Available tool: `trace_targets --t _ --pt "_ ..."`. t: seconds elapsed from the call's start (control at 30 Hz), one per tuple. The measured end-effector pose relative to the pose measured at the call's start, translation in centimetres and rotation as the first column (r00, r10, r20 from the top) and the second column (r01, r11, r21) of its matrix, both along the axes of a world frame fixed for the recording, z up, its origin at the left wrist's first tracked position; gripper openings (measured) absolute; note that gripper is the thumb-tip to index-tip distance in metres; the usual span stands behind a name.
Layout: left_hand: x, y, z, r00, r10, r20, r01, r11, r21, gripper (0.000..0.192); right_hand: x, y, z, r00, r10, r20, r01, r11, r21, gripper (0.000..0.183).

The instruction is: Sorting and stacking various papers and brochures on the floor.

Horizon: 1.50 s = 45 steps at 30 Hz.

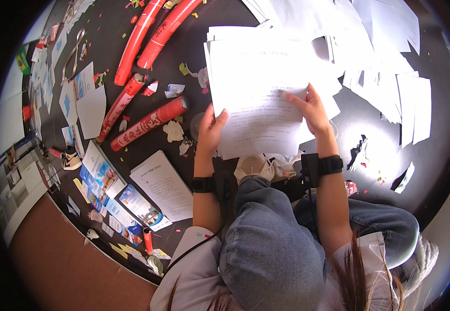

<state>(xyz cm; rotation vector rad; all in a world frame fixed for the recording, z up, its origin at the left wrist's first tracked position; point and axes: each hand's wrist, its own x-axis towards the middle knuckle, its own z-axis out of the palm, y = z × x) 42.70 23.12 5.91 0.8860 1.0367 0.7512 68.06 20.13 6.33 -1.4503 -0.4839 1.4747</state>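
A stack of printed paper sheets [248, 93] is held up before me, its upper part washed out by bright light. My left hand [210, 130] grips the left edge, thumb on top of the page. On the right side, my right hand [311, 110] holds the sheets with its thumb across the print and its index finger raised. Several sheets in the bundle stick out unevenly behind the top page. Both wrists wear black straps with small devices. Below the papers, my shoe [253, 166] and crumpled white paper show on the dark surface.
Red printed cardboard tubes [149, 123] lie at the left and upper left. Left of my arm rest a stack of printed sheets [162, 186] and colourful brochures [145, 208]. Loose white papers [376, 89] spread across the upper right. Crumpled tissue [173, 131] and confetti scraps litter the surface.
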Motion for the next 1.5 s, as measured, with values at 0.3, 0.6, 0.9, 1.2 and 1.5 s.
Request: trace_targets --t 0.3,0.6,0.9,1.2,1.5 --pt "0.8 -0.3 0.3 1.000 -0.029 -0.001 0.029 1.000 -0.012 0.034 -0.3 -0.9 -1.1 0.996 -0.012 0.087 0.013 1.000 -0.013 0.046" --pt "0.7 0.0 0.4 1.000 0.020 0.003 -0.020 1.000 0.013 0.038 0.1 -0.6 -0.1 1.000 -0.012 0.020 0.010 0.996 0.093 0.045" --pt "1.3 0.7 1.7 0.999 0.022 -0.037 -0.016 0.990 0.143 0.041 0.3 0.1 1.5 1.000 -0.017 -0.007 0.018 0.979 0.205 0.041" --pt "1.4 1.0 2.1 0.993 0.109 -0.039 -0.098 0.969 0.228 0.038 0.8 0.3 2.9 0.997 0.003 -0.083 0.017 0.972 0.234 0.020" --pt "1.3 0.6 2.7 0.988 0.155 -0.012 -0.145 0.947 0.286 0.038 1.8 0.3 3.9 0.998 0.039 -0.044 -0.019 0.927 0.375 0.014"
